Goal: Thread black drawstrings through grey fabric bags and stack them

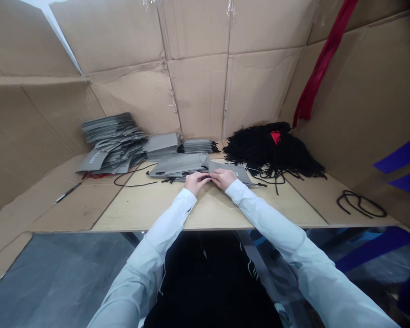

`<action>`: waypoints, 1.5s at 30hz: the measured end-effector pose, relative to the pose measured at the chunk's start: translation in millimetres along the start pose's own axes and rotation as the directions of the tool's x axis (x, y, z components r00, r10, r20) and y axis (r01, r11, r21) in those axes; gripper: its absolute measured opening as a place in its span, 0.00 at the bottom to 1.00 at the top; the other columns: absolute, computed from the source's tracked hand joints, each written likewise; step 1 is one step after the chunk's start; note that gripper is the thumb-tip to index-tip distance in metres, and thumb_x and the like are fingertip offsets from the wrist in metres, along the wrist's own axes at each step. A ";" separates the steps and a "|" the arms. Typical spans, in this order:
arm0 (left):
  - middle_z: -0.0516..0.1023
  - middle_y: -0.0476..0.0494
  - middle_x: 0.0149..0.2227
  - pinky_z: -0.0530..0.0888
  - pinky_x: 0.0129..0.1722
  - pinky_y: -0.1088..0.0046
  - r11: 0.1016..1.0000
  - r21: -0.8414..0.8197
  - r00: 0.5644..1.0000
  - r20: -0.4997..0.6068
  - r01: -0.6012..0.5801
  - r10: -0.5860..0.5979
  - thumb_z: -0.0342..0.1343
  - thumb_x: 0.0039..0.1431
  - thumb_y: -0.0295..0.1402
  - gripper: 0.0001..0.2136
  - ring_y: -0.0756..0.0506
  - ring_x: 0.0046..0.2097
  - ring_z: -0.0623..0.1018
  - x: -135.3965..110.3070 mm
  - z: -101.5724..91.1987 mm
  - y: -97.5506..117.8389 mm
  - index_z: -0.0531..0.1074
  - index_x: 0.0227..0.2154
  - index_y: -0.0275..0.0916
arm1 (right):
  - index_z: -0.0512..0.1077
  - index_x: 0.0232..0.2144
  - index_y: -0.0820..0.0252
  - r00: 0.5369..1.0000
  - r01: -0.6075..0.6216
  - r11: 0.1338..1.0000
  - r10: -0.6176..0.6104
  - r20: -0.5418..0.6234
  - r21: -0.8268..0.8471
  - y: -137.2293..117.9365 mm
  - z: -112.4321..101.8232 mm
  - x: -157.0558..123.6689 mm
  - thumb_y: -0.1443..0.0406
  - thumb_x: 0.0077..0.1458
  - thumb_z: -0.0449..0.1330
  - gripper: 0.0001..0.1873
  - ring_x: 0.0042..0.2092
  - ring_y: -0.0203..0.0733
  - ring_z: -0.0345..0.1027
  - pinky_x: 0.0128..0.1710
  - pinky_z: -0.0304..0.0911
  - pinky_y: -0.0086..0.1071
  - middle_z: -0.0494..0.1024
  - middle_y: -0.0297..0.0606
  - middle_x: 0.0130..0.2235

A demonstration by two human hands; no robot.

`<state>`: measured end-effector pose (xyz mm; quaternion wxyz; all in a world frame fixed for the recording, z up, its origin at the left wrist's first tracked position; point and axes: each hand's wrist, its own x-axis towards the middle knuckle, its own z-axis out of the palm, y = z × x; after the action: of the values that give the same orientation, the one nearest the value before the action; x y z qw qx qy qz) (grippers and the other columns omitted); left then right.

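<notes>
My left hand (196, 182) and my right hand (223, 178) meet over the middle of the table, fingertips pinched together on a small bit of black cord (209, 176). That cord is at the edge of a grey fabric pouch (237, 170) with pale lettering, lying partly under my right hand. Just left of it, by my left hand, lies a pile of grey pouches (181, 165) with black cord ends sticking out. The fingers hide most of the cord between them.
A tall stack of grey pouches (114, 141) stands at the back left, a smaller stack (162, 143) and corded pouches (198, 146) beside it. Black cords (273, 150) heap at the back right; a loose cord (360, 203) and a pen (67, 193) lie outward. Cardboard walls (198, 95) surround the table.
</notes>
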<state>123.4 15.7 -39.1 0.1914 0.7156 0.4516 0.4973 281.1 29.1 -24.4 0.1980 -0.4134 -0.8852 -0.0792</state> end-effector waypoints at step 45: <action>0.77 0.38 0.30 0.70 0.39 0.66 0.942 -0.154 0.953 0.114 0.298 -0.282 0.62 0.32 0.38 0.19 0.43 0.34 0.75 3.0 -14.7 -13.3 0.75 0.30 0.31 | 0.71 0.32 0.57 0.998 -0.020 0.995 0.026 0.062 -0.100 -0.1 -12.3 3.1 0.59 0.55 0.43 0.18 0.37 0.38 0.63 0.27 0.47 0.28 0.72 0.39 0.33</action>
<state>104.7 22.5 -40.7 0.3430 0.6443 0.4990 0.4672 282.7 27.5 -11.9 0.1499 -0.4352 -0.8813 -0.1075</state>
